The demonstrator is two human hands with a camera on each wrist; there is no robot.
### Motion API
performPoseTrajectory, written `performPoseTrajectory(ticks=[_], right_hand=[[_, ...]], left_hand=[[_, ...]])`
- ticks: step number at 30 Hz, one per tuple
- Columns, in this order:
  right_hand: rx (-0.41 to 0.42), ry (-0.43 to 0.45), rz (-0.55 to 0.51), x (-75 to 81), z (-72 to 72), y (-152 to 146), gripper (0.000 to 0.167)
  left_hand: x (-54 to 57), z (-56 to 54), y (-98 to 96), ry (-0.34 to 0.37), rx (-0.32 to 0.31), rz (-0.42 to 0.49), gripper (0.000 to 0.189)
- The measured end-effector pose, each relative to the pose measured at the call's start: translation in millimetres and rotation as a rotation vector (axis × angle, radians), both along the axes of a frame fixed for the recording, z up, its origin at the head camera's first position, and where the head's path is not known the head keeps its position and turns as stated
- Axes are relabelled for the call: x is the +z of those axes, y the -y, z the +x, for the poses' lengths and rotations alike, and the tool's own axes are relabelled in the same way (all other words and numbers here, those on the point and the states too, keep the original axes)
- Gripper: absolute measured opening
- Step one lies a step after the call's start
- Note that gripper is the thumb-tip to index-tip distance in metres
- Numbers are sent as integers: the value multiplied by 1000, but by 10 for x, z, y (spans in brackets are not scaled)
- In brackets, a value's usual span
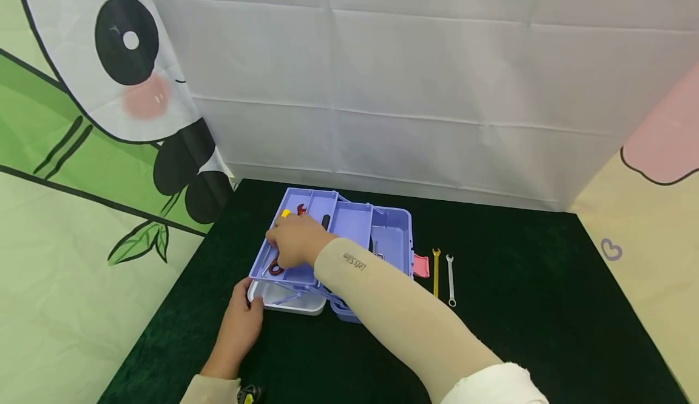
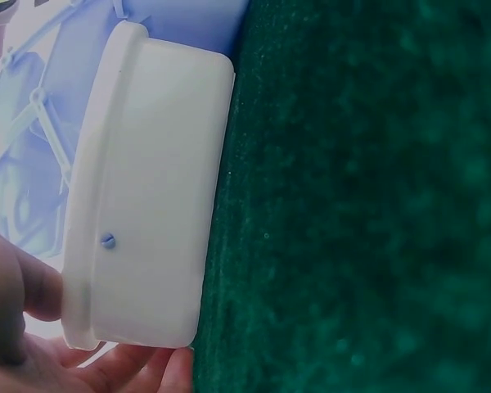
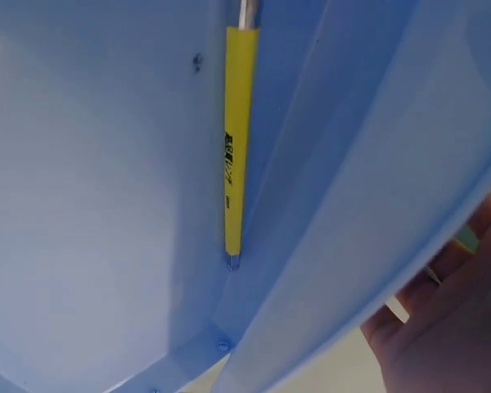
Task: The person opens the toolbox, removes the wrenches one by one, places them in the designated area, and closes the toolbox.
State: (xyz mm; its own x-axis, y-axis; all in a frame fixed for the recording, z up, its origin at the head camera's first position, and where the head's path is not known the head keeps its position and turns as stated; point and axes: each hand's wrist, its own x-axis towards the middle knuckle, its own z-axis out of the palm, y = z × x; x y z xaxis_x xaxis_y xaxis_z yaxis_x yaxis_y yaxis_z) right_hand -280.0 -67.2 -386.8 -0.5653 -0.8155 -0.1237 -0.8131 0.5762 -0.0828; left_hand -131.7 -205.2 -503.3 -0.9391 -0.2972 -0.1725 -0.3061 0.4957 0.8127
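A lavender toolbox [image 1: 397, 213] lies open on the table, its stepped trays [image 1: 349, 221] fanned out to the left. Beneath the outermost tray is the toolbox's white lid [image 1: 311, 306]. My left hand [image 1: 243, 319] grips that lid's near-left corner, thumb at the rim and fingers underneath in the left wrist view. My right hand [image 1: 297, 240] reaches down into the outermost tray; its fingertips are hidden. Around it lie a red tool head [image 1: 301, 208], a red looped handle [image 1: 275, 267] and something yellow [image 1: 285, 213]. In the right wrist view, a yellow-handled tool [image 3: 239, 139] lies along a tray wall.
Right of the toolbox, a pink latch [image 1: 421, 266] sticks out beside a yellow wrench [image 1: 435, 270] and a silver wrench [image 1: 450, 279]. Dark green cloth [image 1: 524, 307] covers the table. A pale printed curtain [image 1: 415, 88] hangs behind. Small tools lie inside the box.
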Motion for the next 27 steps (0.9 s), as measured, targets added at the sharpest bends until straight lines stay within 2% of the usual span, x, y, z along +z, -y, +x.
performPoseTrajectory(ticks=[8, 12, 18, 27], right_hand=[[31, -2, -29, 7, -8, -6, 17], [69, -32, -41, -8, -19, 10, 12], [109, -53, -51, -78, -87, 21, 10], [139, 36, -119, -122, -110, 14, 13]], left_hand=[[-14, 40, 64, -17, -26, 10, 57], [-14, 57, 102, -18, -34, 10, 57], [-14, 38, 80, -9, -18, -1, 58], [-20, 36, 65, -14, -12, -16, 56]])
